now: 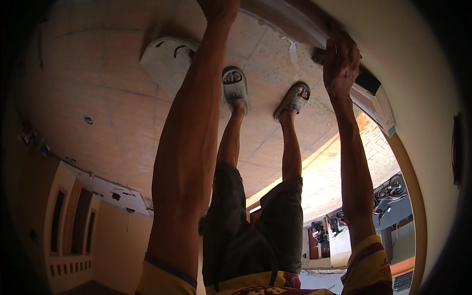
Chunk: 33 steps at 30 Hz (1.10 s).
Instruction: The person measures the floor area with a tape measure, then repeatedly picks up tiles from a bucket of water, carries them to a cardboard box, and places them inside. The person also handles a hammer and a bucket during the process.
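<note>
As R hand (341, 64) grips a dark block (318, 56) nr edge of wall (418, 73), work's prob not done; can't tell how much's left, nor what L hand (220, 7) has.

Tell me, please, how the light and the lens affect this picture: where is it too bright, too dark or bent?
Head view: sunlit ground beside the dark shorts glares almost white, losing detail; head view: the right hand sits in shade, the things around it murky; head view: the yellow wall edge curves, likely through the fisheye lens, and the corners go black.
</note>
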{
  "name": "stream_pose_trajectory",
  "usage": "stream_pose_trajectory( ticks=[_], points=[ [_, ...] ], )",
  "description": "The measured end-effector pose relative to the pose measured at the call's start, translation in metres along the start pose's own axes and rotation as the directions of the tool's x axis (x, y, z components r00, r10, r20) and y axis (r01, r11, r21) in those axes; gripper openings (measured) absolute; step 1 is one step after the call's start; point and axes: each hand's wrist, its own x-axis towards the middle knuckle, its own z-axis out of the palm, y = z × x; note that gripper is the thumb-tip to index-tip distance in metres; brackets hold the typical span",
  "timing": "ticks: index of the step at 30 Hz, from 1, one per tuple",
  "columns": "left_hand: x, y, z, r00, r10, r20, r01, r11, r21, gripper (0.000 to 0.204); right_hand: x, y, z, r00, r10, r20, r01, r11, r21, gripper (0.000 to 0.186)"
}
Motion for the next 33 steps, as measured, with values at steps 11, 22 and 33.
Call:
stream_pose_trajectory(
  ticks=[11,22,33],
  points=[
    [0.000,-0.001,-0.001,0.999,-0.014,0.029,0.017,0.990,-0.137,0.037,0.004,0.011,-0.004,0.998,-0.055,0.016,0.055,0.998,0.024,0.031],
    [0.008,-0.001,0.002,0.994,-0.103,-0.024,0.097,0.980,-0.175,0.038,0.002,0.019,-0.001,0.994,-0.111,-0.003,0.111,0.994,-0.007,0.052],
    [0.017,-0.015,0.009,0.977,0.152,-0.150,-0.172,0.976,-0.132,0.024,0.005,0.016,-0.007,0.988,-0.144,0.063,0.141,0.989,0.043,0.046]
  ],
)
